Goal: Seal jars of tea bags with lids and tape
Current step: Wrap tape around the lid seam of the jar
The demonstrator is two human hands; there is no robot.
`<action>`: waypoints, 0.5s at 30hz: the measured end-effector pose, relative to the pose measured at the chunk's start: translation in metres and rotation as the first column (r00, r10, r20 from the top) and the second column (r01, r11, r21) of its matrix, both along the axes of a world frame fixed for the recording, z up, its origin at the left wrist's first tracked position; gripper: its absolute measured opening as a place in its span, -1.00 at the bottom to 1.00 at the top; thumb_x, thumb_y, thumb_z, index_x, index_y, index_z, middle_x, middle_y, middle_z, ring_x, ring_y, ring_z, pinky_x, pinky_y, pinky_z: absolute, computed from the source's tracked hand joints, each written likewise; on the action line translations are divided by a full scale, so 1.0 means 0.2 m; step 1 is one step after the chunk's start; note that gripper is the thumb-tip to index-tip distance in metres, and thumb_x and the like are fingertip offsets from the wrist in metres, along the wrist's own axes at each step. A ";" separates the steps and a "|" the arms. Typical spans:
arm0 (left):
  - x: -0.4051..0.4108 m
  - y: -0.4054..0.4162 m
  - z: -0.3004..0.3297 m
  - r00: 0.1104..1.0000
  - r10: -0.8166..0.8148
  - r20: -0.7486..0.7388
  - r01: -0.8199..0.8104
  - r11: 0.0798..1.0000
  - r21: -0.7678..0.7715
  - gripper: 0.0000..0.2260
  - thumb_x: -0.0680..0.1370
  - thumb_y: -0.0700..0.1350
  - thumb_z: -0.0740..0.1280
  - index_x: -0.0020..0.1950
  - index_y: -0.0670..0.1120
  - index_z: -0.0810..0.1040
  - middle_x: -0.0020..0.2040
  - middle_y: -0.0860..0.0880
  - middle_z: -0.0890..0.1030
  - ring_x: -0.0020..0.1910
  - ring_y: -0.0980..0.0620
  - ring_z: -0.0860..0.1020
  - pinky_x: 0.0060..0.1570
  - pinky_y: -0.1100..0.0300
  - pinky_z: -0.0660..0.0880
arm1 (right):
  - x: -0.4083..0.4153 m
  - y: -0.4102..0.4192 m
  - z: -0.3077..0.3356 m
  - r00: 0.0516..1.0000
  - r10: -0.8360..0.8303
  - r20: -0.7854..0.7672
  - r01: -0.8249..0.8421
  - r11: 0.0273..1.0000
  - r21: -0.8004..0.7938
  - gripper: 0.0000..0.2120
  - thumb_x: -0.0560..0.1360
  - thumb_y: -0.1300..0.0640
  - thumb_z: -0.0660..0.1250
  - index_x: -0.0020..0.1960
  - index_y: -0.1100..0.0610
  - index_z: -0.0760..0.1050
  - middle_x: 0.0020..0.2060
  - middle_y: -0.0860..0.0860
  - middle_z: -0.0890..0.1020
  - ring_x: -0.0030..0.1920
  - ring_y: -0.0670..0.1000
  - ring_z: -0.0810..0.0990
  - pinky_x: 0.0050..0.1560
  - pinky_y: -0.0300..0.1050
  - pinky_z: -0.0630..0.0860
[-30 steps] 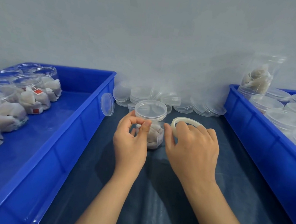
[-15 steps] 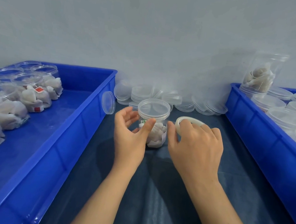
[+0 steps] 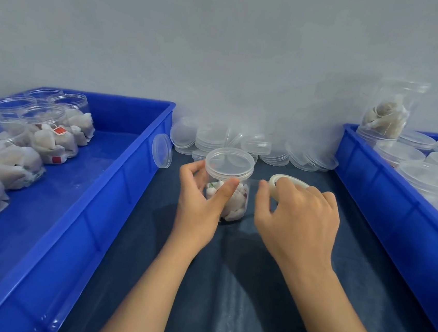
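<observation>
On the dark surface [image 3: 226, 288] between the two bins: left blue bin [image 3: 86, 206] holds open jars of tea bags [image 3: 45, 131], then left hand [image 3: 197, 204] grips the lidded jar [image 3: 228, 185] at centre, fingers and thumb curled round its wall just under the lid [image 3: 229, 163], jar upright on the surface. Right hand [image 3: 299, 217], just beside the jar, holds the tape roll [image 3: 286, 181], fingers curled over it; a clear strip seems to run to the jar, hard to confirm. Looks like taping step under way: next move needs tape wrapped round the lid seam while the left hand steadies or turns the jar, then it goes to the right bin [image 3: 396, 217] with the sealed jars [image 3: 427, 177].
</observation>
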State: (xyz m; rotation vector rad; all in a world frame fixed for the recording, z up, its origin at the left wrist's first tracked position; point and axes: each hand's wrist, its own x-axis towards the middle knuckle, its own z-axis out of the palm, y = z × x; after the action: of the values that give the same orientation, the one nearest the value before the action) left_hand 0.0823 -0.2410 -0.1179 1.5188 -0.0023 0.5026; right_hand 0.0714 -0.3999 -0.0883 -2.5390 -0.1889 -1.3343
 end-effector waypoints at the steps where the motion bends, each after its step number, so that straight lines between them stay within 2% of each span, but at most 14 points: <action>1: 0.00 -0.01 0.00 1.000 0.001 -0.001 -0.001 1.000 0.002 -0.49 0.54 -0.06 0.57 0.36 0.00 0.36 0.38 0.07 0.58 0.36 0.22 0.56 0.33 0.20 0.51 | 0.00 -0.01 0.00 1.000 0.005 -0.008 -0.005 1.000 0.004 -0.57 0.62 -0.01 0.25 -0.37 0.12 0.28 -0.54 0.01 0.33 -0.46 0.15 0.32 -0.24 0.08 0.34; 5: -0.03 -0.04 0.02 0.999 0.045 0.004 -0.045 0.997 0.061 -0.43 0.51 0.09 0.59 0.35 0.02 0.34 0.35 0.06 0.54 0.27 0.22 0.57 0.21 0.26 0.51 | -0.02 -0.02 0.03 0.999 0.035 -0.009 -0.035 0.999 0.015 -0.62 0.59 0.04 0.25 -0.35 0.10 0.24 -0.52 -0.02 0.24 -0.46 0.16 0.27 -0.25 0.08 0.34; 8: -0.05 -0.06 0.03 0.998 0.038 0.048 -0.041 0.997 0.062 -0.39 0.45 0.30 0.45 0.41 0.09 0.42 0.29 0.15 0.59 0.23 0.20 0.59 0.18 0.30 0.51 | -0.02 -0.02 0.05 0.999 0.051 0.012 -0.051 0.999 0.008 -0.62 0.58 0.04 0.26 -0.35 0.10 0.23 -0.51 -0.03 0.21 -0.46 0.14 0.22 -0.28 0.06 0.31; 11: -0.06 -0.06 0.02 0.996 0.035 0.077 -0.041 0.996 0.077 -0.39 0.50 0.32 0.38 0.49 0.11 0.45 0.30 0.18 0.61 0.31 0.19 0.57 0.27 0.21 0.51 | -0.03 -0.02 0.05 0.998 0.065 0.014 -0.065 0.998 0.009 -0.64 0.57 0.06 0.30 -0.31 0.07 0.22 -0.50 -0.06 0.20 -0.45 0.12 0.20 -0.28 0.02 0.27; 15: -0.07 -0.06 0.03 0.995 0.046 0.089 -0.056 0.993 0.106 -0.42 0.52 0.32 0.39 0.48 0.14 0.43 0.32 0.26 0.60 0.33 0.24 0.57 0.18 0.38 0.51 | -0.03 -0.04 0.07 0.997 0.083 0.004 -0.083 0.996 0.024 -0.63 0.53 0.08 0.33 -0.30 0.04 0.18 -0.48 -0.17 0.04 -0.46 0.09 0.15 -0.26 -0.03 0.20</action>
State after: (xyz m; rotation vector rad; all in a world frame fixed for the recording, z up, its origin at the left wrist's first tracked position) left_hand 0.0688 -0.2537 -0.1124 1.6053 -0.0591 0.6174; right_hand 0.0647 -0.4071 -0.0752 -2.4812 -0.2741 -1.3020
